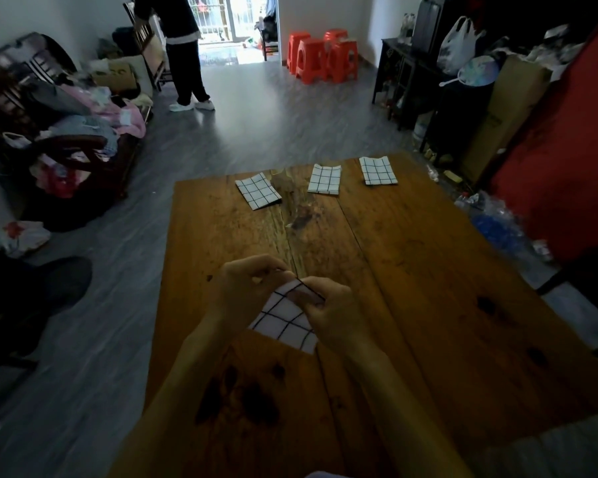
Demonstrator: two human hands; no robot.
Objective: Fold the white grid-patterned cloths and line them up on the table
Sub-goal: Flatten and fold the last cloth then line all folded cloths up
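Dim living room, grey floor, a wooden table [411, 288] filling the foreground. Along its far edge lie three folded grid cloths in a row: the left folded cloth [257, 190] skewed, the middle folded cloth [324, 179] and the right folded cloth [377, 170] squarer to the edge. Between the left and middle ones sits a clear plastic wrapper [296, 201]. Near the table's middle, toward the near edge, both hands hold a fourth grid cloth [285, 320] — the left hand [244, 288] and right hand [328, 313] each pinch its upper edge, fingers curled, its lower part hanging toward the wood. Beyond the table, red stools [321, 56] stand by a doorway and another person [182, 46] stands at the left.
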